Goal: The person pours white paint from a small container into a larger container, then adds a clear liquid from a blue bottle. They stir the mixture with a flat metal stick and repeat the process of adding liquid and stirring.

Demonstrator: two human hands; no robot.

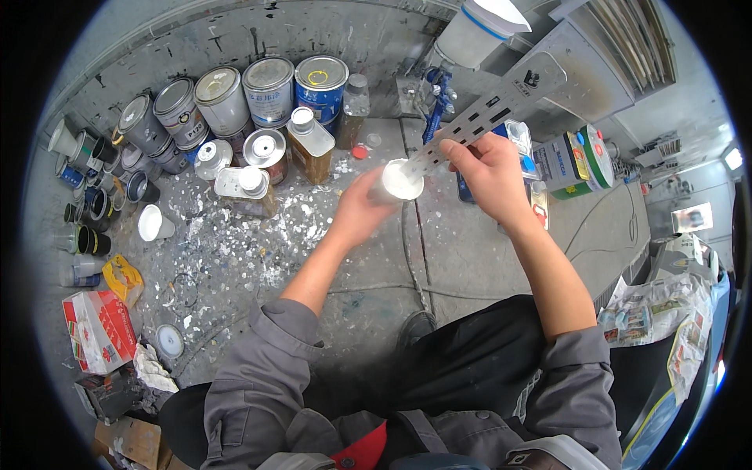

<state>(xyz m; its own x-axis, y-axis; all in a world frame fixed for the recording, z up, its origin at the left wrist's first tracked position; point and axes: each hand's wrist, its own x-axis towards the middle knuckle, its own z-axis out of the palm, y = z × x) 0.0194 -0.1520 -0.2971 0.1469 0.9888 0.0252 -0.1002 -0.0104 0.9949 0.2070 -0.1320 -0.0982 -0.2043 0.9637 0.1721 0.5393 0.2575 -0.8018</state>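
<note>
My left hand (363, 207) is wrapped round a small white cup (389, 188), which holds white paint (403, 182). A long flat metal paint mixing stick (470, 125), with rectangular slots cut through it, slants up to the right from the cup. Its lower end is inside the cup, against the paint. Thumb and fingers of my right hand (493, 172) pinch the stick a little above the rim. Where the left fingers close behind the cup is partly hidden.
Paint cans (269, 86) line the wall, with metal solvent bottles (311, 145) before them. Another white cup (154, 225) stands left on the paint-spattered floor. A cable (462, 295) crosses the floor. A spray gun (436, 102) hangs at the back; a green-and-white can (599, 160) stands right.
</note>
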